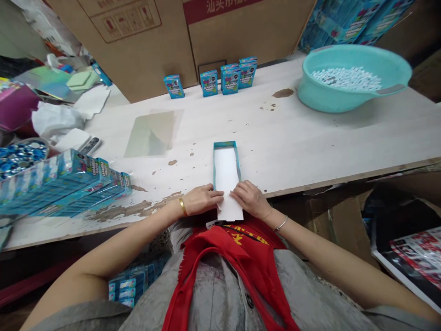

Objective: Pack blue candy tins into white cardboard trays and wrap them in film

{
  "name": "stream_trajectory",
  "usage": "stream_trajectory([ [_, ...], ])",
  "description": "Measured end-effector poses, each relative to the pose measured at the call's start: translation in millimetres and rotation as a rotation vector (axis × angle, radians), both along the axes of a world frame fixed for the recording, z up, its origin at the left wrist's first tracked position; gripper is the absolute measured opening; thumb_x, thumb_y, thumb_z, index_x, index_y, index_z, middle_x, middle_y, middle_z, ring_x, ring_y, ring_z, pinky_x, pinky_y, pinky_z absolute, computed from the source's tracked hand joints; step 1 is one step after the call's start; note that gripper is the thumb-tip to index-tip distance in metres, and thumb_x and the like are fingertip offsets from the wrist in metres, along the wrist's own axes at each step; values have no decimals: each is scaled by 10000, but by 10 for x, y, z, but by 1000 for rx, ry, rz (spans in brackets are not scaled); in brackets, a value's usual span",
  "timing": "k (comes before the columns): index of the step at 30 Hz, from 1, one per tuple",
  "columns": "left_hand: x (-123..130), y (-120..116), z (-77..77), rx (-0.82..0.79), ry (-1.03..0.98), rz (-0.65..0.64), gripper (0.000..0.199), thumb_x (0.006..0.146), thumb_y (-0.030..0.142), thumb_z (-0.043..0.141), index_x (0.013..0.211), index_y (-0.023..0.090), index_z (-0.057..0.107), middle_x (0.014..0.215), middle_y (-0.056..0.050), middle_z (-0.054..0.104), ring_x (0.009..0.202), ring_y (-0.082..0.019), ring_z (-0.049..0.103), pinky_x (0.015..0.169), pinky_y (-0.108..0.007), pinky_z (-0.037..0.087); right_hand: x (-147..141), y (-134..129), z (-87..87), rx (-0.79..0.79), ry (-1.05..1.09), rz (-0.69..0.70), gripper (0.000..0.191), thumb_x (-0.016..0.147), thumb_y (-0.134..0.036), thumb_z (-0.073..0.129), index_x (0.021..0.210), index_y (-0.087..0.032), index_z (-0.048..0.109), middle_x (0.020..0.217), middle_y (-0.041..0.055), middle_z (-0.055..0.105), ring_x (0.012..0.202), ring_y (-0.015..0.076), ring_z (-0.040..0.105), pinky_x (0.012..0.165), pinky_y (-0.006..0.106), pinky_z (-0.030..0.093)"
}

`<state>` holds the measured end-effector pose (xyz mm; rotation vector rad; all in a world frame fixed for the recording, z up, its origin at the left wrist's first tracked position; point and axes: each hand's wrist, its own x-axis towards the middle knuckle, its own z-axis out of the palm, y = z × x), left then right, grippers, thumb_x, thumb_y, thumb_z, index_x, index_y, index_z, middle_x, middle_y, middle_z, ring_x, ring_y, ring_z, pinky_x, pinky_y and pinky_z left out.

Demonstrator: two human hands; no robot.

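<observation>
My left grip [202,200] and right grip [253,200] were closed on the near part of the open box [226,168], one at each side, neither clearly nearer. The open box lay between them and forward of them, across the near edge of the counter [292,138], its long axis running away from my body, its blue-walled end pointing toward the blue packets [230,81] and the carton [155,55] behind

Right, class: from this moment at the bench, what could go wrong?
The near end of the open box appears to stick out past the edge of the table, so a bump there might tip it. Its thin side walls look bowed, so the hands could crease them. The basin of small white pieces might spill if knocked.
</observation>
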<state>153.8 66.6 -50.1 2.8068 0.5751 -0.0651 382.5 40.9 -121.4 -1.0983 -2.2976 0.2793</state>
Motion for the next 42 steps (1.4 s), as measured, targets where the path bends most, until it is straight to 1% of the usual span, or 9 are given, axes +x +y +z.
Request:
stream_trajectory([
  [5, 5, -40, -85, -78, -86, 217, 297, 979, 299, 343, 967, 190, 618, 902, -80, 666, 772, -170, 549, 727, -291, 445, 145, -26, -37, 38, -13, 160, 246, 958, -197, 419, 1117, -159, 602, 1035, 137, 589, 866, 227, 500, 755, 364, 458],
  [8, 77, -83, -127, -86, -82, 315, 327, 983, 320, 334, 898, 187, 620, 880, -69, 623, 773, -160, 551, 707, -271, 433, 249, -73, -49, 47, -21, 269, 512, 901, -97, 399, 1410, -147, 389, 1266, 176, 497, 1076, 267, 485, 890, 437, 471],
  [11, 163, -113, -143, -76, -64, 401, 359, 981, 365, 362, 793, 184, 608, 828, -47, 561, 710, -143, 526, 659, -258, 411, 266, -141, -72, 10, -29, 269, 733, 859, -104, 447, 1523, -138, 139, 1285, 180, 474, 1179, 305, 444, 963, 506, 460],
  [15, 220, -118, -132, -119, -67, 442, 374, 974, 383, 388, 737, 182, 594, 759, -27, 501, 679, -136, 501, 646, -257, 402, 269, -206, -66, -36, 100, 245, 790, 868, -159, 494, 1530, -129, 65, 1298, 203, 482, 1226, 318, 444, 984, 549, 470],
  [20, 205, -92, -143, -185, -134, 439, 360, 969, 376, 396, 732, 182, 585, 763, -33, 498, 705, -143, 501, 670, -265, 415, 370, -178, -19, -144, 278, 260, 611, 900, -101, 412, 1479, -174, 230, 1453, 198, 377, 1356, 275, 378, 1057, 524, 442],
  [24, 189, -64, -173, -202, -164, 405, 348, 972, 362, 392, 734, 184, 573, 764, -30, 488, 691, -138, 483, 651, -256, 402, 336, -69, -67, -62, 306, 180, 294, 941, -123, 412, 1202, -170, 541, 1269, 175, 541, 1175, 239, 553, 938, 421, 542],
  [28, 196, -61, -196, -193, -185, 404, 353, 975, 357, 382, 718, 185, 552, 740, -26, 480, 678, -140, 480, 641, -256, 394, 237, 14, -117, 60, 215, 155, 226, 948, -132, 412, 1069, -176, 598, 1106, 137, 634, 1033, 222, 616, 853, 400, 569],
  [36, 223, -142, -257, -210, -323, 542, 230, 963, 347, 437, 830, 188, 537, 779, -22, 543, 722, -140, 507, 673, -258, 420, 268, -55, -183, 212, 231, 192, 423, 892, -31, 427, 1298, -135, 488, 1212, 209, 612, 1098, 252, 601, 828, 421, 568],
  [42, 241, -155, -284, -229, -375, 561, 272, 967, 352, 429, 800, 183, 560, 780, -28, 548, 741, -142, 523, 695, -262, 437, 405, -167, -108, -2, 90, 364, 741, 863, -126, 484, 1517, -93, 137, 1496, 251, 327, 1361, 301, 373, 1006, 521, 470],
])
